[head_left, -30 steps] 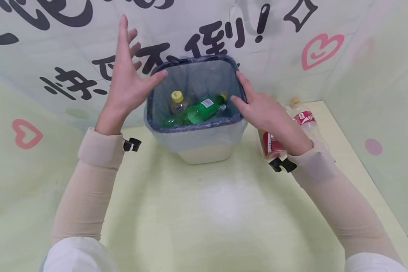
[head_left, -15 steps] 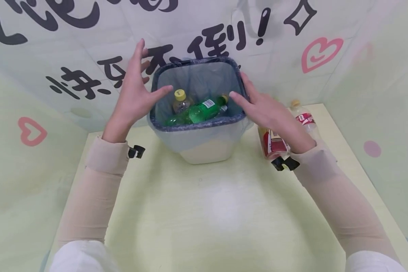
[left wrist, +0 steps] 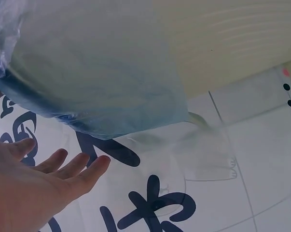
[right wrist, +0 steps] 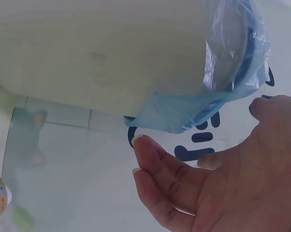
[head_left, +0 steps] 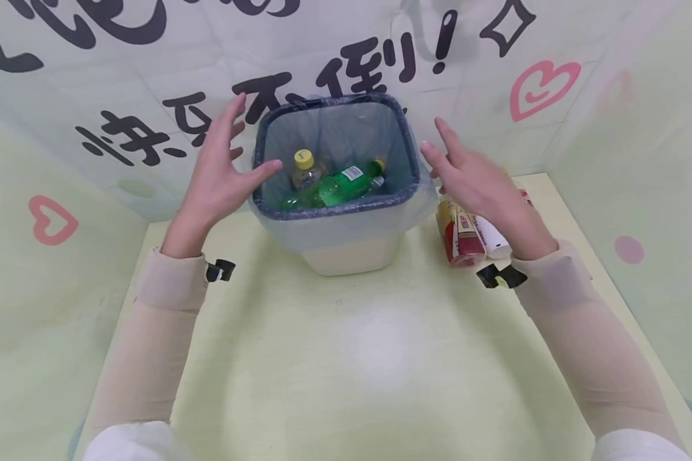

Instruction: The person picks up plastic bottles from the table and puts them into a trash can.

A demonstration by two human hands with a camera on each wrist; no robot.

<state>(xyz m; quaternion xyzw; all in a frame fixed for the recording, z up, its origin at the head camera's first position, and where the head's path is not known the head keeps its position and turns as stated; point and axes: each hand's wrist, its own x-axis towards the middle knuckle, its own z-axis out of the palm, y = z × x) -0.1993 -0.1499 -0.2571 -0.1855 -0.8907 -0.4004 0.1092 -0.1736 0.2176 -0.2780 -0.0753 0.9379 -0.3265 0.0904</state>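
Note:
A pale waste bin (head_left: pixel 348 255) stands upright on the table, lined with a translucent blue bin bag (head_left: pixel 346 221) folded over its dark rim. Inside lie a green plastic bottle (head_left: pixel 346 186) and a clear bottle with a yellow cap (head_left: pixel 304 159). My left hand (head_left: pixel 213 173) is held at the bin's left side, fingers spread, thumb tip overlapping the rim in the head view. On the other side my right hand (head_left: pixel 475 182) hovers just off the rim with fingers loosely extended. The right wrist view shows the bag's edge (right wrist: pixel 179 111) hanging close above those fingertips. Both hands hold nothing.
To the right of the bin, partly behind my right forearm, lie a bottle with a red label (head_left: pixel 464 240) and a white item (head_left: pixel 492 237). A wall with black lettering (head_left: pixel 132 137) rises right behind the bin. The table (head_left: pixel 346 358) extends toward me.
My right hand has come away from the bin's right rim and moved to the right. The left hand has come down alongside the left rim. The bin stays in place.

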